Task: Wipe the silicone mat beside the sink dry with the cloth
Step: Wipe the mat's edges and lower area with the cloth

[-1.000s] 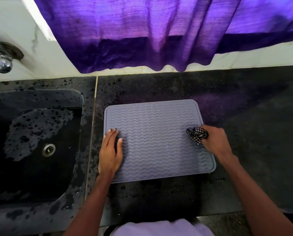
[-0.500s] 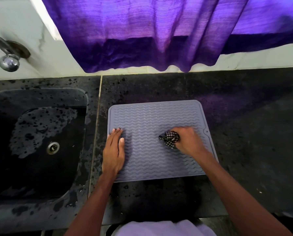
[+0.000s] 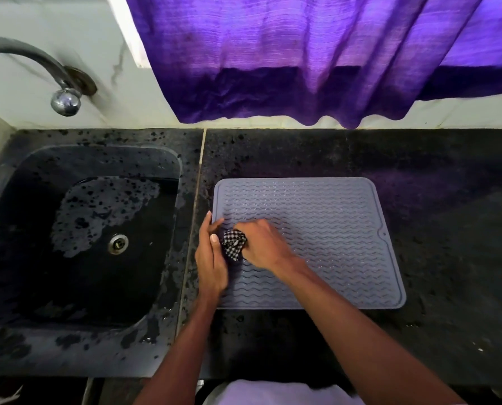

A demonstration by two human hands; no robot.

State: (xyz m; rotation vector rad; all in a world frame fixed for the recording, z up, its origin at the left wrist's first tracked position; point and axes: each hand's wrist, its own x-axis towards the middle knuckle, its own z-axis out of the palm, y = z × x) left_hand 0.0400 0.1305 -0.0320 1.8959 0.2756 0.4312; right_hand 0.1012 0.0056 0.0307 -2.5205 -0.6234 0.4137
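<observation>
- Your cloth (image 3: pixel 234 244) is now sitting at the left side of the silicone mat (image 3: pixel 317 229). Half a second ago it was near the mat's middle, and before that at the right edge.
- Your right hand (image 3: pixel 265 247) is gripping the bunched checked cloth, fingers curled around it, and is pressing it onto the mat's wavy ribs.
- Your left hand (image 3: pixel 211 258) is lying on the mat's left edge where it was before, fingers straight and holding nothing. The cloth is now touching its thumb side.
- The mat is lying flat on the dark countertop (image 3: pixel 419 159), just right of the sink (image 3: pixel 97 159), with your right forearm crossing over its near part.
- Water is sitting in the sink basin around the drain (image 3: pixel 118 244).
- The tap (image 3: pixel 65 102) is standing at the far left, and a purple curtain (image 3: pixel 302 54) is hanging over the far wall.
</observation>
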